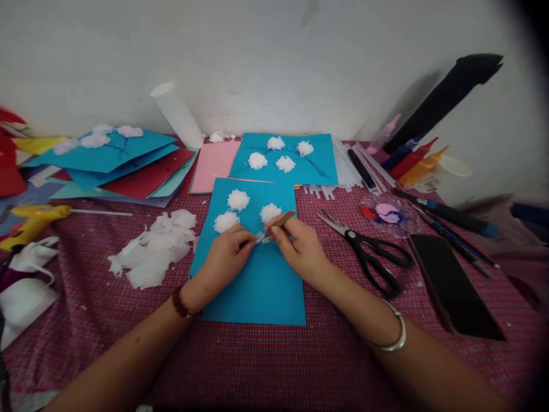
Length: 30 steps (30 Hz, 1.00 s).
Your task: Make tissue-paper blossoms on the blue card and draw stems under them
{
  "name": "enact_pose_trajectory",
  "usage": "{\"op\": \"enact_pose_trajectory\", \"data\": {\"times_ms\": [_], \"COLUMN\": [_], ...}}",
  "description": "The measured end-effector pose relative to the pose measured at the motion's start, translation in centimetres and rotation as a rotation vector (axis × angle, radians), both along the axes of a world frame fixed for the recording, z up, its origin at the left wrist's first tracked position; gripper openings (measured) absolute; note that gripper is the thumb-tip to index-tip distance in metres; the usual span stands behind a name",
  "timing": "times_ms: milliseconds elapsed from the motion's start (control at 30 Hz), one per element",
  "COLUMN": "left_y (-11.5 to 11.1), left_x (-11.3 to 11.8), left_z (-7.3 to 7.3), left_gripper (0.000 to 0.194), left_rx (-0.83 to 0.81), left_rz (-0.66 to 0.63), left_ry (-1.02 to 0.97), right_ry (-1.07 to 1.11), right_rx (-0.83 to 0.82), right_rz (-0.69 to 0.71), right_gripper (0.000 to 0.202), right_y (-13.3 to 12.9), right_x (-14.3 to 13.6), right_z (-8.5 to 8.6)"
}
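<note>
A blue paper sheet lies in front of me on the red checked cloth, with three white tissue puffs stuck near its top. My left hand pinches a small white tissue piece over the sheet. My right hand grips a thin metal tool, its tip at that tissue piece. Both hands meet just below the puffs.
Black scissors and a dark phone lie to the right. A pile of white tissue scraps and a yellow glue gun lie left. A second blue sheet with puffs, coloured papers and paint bottles line the wall.
</note>
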<state>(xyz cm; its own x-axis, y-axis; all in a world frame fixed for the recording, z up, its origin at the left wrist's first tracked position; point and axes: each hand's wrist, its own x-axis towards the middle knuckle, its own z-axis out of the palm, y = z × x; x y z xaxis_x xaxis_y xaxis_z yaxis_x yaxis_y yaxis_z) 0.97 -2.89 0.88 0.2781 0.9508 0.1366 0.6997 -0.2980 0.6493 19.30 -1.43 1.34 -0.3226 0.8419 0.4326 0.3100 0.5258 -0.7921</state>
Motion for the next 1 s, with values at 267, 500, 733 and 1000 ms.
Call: {"op": "enact_pose_trajectory", "data": {"times_ms": [267, 500, 733, 1000], "left_y": [0.0, -0.1, 0.0, 0.1], "left_x": [0.0, -0.3, -0.1, 0.0], "left_z": [-0.2, -0.3, -0.5, -0.1], "left_gripper": [0.016, 0.011, 0.013, 0.012], "left_rx": [0.020, 0.011, 0.030, 0.023], "left_rz": [-0.010, 0.035, 0.008, 0.015], "left_ry": [0.001, -0.005, -0.030, -0.025], "right_ry": [0.151, -0.010, -0.130, -0.173], "right_rx": [-0.144, -0.114, -0.017, -0.017], "right_rz": [0.002, 0.042, 0.060, 0.054], "right_gripper": [0.015, 0.015, 0.015, 0.016], "right_y": [0.2, 0.2, 0.0, 0.0], "right_x": [-0.7, -0.9, -1.0, -0.9], "right_z": [0.2, 0.2, 0.7, 1.1]}}
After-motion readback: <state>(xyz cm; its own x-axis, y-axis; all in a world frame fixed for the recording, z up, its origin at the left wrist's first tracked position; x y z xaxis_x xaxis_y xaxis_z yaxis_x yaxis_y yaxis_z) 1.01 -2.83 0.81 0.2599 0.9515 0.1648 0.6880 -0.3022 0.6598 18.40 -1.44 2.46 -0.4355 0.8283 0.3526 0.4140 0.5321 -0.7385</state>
